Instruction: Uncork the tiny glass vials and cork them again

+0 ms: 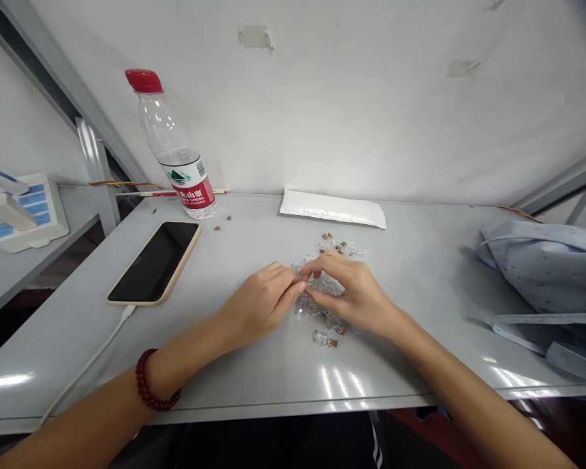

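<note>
My left hand (264, 296) and my right hand (351, 286) meet fingertip to fingertip over the middle of the table. Both are closed in a pinch, and whatever lies between the fingertips is too small and hidden to make out. Under and behind the fingers spreads a pile of tiny clear glass bottles (305, 306), partly covered by my right hand. One small corked glass bottle (324, 339) lies on its side, apart from the pile, nearer the front edge. Behind my right hand is a cluster of little bottles with brown corks (340, 247).
A water bottle with a red cap (176, 150) stands at the back left, near two loose corks (217, 228). A phone (153, 264) on a white cable lies left. A white packet (332, 208) rests by the wall; a light blue cloth bag (547, 267) sits right.
</note>
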Tool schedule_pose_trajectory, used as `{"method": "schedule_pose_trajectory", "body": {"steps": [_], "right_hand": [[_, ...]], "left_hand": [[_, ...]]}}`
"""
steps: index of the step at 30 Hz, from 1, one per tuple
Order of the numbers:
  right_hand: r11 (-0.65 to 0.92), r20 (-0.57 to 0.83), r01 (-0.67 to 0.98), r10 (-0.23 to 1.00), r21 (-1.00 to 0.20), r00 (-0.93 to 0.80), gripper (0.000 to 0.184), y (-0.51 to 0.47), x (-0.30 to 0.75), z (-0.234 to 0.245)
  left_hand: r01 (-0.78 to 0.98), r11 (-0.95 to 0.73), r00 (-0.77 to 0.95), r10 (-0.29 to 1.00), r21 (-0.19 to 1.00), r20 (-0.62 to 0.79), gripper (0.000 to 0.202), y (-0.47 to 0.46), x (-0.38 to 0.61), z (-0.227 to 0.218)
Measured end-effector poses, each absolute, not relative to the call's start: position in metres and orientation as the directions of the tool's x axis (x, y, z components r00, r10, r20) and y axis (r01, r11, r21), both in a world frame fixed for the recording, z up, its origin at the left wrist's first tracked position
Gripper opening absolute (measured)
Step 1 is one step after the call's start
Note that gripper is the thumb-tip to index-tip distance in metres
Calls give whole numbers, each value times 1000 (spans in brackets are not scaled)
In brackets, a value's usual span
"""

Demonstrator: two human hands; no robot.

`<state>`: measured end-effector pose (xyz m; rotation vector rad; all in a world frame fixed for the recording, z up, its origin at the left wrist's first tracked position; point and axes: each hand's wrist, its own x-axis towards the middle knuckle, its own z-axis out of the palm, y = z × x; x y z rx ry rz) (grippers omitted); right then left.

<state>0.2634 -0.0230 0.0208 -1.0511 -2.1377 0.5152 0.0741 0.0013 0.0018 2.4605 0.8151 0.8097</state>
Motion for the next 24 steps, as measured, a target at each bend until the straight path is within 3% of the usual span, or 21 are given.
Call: {"method": "schedule_pose_trajectory", "body": {"steps": [5, 8, 12, 19, 24], "right_hand": [[575, 379, 574, 817, -583, -434, 13, -18, 271, 18], [489, 343, 653, 872, -578, -350, 12, -12, 281, 16], [374, 253, 701, 927, -608, -276, 15, -6, 290, 13], [318, 152, 717, 946, -620, -288, 20, -7, 301, 19], [273, 82, 737, 955, -619, -285, 16, -10, 315, 37]], "left_hand": [[433, -723, 650, 664, 538, 369, 29, 1, 71, 9], [495, -669, 606, 723, 555, 331, 29, 7, 62, 16], [555, -689, 643, 711, 466, 284, 22, 20, 49, 21], [569, -741, 709, 662, 357, 244, 13, 30, 38, 23], [589, -706, 692, 692, 394, 206, 16, 31, 34, 22]]}}
